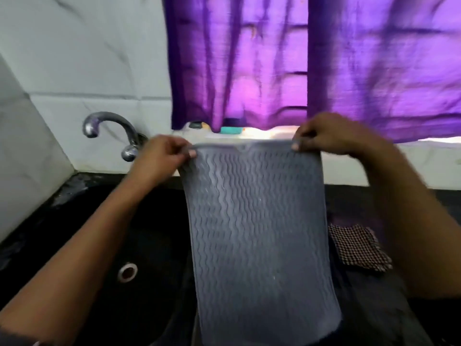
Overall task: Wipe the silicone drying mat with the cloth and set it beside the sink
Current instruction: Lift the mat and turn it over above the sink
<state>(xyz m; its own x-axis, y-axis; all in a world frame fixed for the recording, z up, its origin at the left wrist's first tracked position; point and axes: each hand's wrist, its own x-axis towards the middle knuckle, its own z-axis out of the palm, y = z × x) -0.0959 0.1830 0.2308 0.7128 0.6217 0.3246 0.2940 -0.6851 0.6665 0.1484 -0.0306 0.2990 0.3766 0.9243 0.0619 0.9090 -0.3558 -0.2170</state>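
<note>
— Head view first: what is being held up?

— A grey silicone drying mat (pixel 257 233), a soft rounded rectangle with wavy raised ridges running across its face and a smooth raised rim. It hangs lengthwise, bowing a little, with pale specks on the ridges.

— And the hands?

— The left hand (pixel 159 156) is closed in a pinch on the mat's top left corner, thumb in front. The right hand (pixel 321 136) is closed in the same pinch on the top right corner. Both forearms reach in from the lower edges of the picture.

— Where does the mat hang?

— Over the right part of a black sink (pixel 104 245), whose metal drain ring (pixel 127 270) shows at the left. Its lower end drops out of sight at the bottom.

— The cloth?

— A folded checked cloth (pixel 359 248), dark with small pale squares, lies on the black counter (pixel 349 203) just right of the mat, partly behind the right forearm.

— The room?

— A curved chrome tap (pixel 109 128) stands at the back left, against white marbled wall tiles (pixel 87 58). A purple curtain (pixel 299 63) hangs over a bright window, with small blurred things on the sill (pixel 262 137).
</note>
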